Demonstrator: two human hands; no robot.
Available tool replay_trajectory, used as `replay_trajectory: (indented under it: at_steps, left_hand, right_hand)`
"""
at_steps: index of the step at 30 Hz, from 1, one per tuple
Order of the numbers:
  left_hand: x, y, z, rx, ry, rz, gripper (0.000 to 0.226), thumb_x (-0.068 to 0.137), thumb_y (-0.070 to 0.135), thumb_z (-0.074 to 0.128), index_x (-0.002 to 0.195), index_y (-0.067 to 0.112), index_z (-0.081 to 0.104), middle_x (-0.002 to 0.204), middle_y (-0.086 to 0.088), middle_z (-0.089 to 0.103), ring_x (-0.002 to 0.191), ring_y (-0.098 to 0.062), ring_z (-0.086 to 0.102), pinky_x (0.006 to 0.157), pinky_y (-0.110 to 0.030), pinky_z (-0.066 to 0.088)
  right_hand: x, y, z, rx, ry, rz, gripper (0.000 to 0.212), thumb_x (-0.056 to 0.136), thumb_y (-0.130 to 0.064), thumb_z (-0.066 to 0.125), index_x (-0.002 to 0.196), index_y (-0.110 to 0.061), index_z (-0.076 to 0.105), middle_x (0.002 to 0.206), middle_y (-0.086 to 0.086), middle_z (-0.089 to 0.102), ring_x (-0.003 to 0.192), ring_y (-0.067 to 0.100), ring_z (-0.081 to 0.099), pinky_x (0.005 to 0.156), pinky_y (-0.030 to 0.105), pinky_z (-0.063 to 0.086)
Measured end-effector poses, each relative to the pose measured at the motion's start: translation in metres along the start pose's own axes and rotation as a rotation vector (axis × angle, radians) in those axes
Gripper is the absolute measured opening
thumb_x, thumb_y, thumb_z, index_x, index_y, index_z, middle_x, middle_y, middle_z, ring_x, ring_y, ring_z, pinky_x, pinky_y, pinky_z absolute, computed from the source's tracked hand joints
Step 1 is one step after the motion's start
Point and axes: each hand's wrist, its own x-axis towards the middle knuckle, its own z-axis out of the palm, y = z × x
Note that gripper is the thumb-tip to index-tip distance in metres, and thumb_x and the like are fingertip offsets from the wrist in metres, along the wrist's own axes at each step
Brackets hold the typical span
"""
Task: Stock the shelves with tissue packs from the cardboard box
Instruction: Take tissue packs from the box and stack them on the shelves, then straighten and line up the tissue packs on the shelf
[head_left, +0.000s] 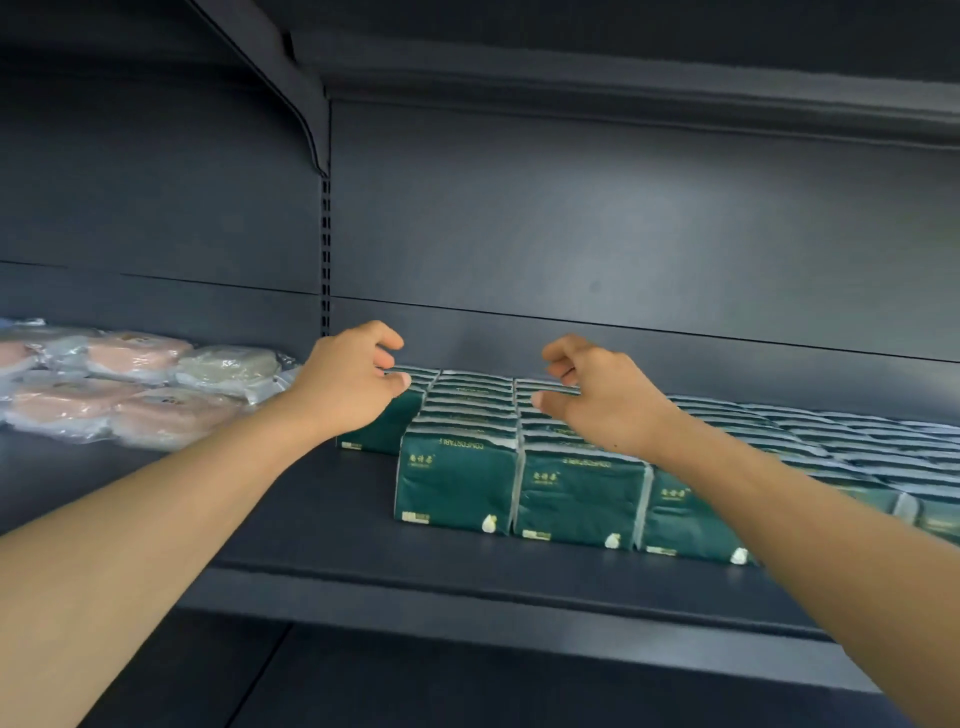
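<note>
Tissue packs: dark green, standing upright in rows on dark metal shelf, centre to right. L hand w/ fingers loosely curled, holding nothing, above leftmost rear packs; contact w/ pack top possible, view blurred. R hand likewise loosely curled, empty, over middle rows. Further left on shelf, apart from tissue: clear-wrapped pink/pale items, lying flat.

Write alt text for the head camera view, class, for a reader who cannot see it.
Two bare hands, left hand and right hand, hover loosely curled over rows of dark green plastic-wrapped tissue packs on a dark metal shelf. Pale pink and white clear-wrapped packets lie further left.
</note>
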Motion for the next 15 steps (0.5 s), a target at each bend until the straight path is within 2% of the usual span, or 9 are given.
replay_trajectory:
  at_steps: [5, 9, 15]
  left_hand:
    - [-0.074, 0.048, 0.009, -0.028, -0.033, -0.031, 0.034, 0.088, 0.019, 0.064, 0.121, 0.020, 0.056, 0.109, 0.001, 0.066, 0.091, -0.013, 0.064, 0.077, -0.024, 0.046]
    - [-0.144, 0.075, 0.028, -0.018, -0.087, -0.091, 0.029, 0.088, 0.019, 0.063, 0.116, 0.020, 0.057, 0.102, 0.004, 0.068, 0.090, -0.012, 0.064, 0.078, -0.026, 0.048]
    - [-0.246, 0.080, 0.057, 0.053, -0.210, -0.217, 0.023, 0.088, 0.023, 0.063, 0.110, 0.023, 0.057, 0.092, 0.009, 0.066, 0.089, -0.012, 0.064, 0.082, -0.033, 0.051]
  right_hand:
    - [-0.066, 0.009, -0.013, 0.059, -0.034, -0.030, 0.048, 0.089, -0.029, 0.061, 0.131, -0.013, 0.044, 0.127, 0.005, 0.053, 0.114, 0.019, 0.052, 0.087, 0.020, 0.037]
    - [-0.128, 0.019, -0.009, 0.129, -0.094, -0.050, 0.047, 0.088, -0.028, 0.062, 0.129, -0.013, 0.044, 0.121, 0.003, 0.053, 0.103, 0.017, 0.053, 0.082, 0.021, 0.037]
    - [-0.217, 0.033, 0.020, 0.191, -0.288, -0.031, 0.049, 0.090, -0.028, 0.060, 0.132, -0.013, 0.041, 0.121, 0.003, 0.056, 0.101, 0.016, 0.054, 0.085, 0.023, 0.041]
